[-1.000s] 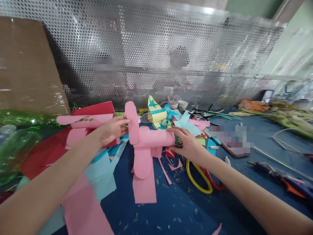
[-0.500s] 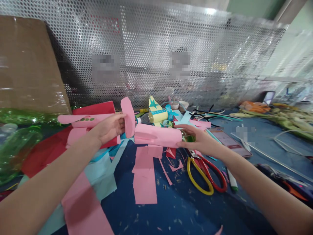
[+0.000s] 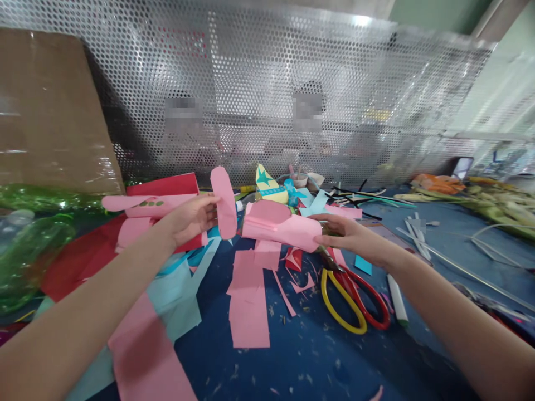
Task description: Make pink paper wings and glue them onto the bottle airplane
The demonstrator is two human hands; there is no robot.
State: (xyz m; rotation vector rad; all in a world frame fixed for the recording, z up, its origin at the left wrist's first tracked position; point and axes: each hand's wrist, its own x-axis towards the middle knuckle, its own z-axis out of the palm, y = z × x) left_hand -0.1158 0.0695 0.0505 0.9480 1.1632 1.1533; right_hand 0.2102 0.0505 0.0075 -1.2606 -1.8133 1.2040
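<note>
Between the fingertips of my left hand is a long pink paper strip with rounded ends, held upright. My right hand grips the right end of a small plastic bottle wrapped in pink paper, a flap of the paper raised along its top. Strip and bottle are apart, with a narrow gap between them. Behind my left hand lies a pink paper plane with green dots. Scissors with one yellow and one red handle rest below my right hand.
Pink paper pieces and light blue sheets lie about the blue table. A yellow and blue paper plane stands behind the bottle. A white marker lies at the right, green bottles at the left, and a perforated metal screen at the back.
The pink-wrapped bottle has shifted right and turned in my right hand, so its raised flap now shows on top. My left hand has moved slightly right with the strip.
</note>
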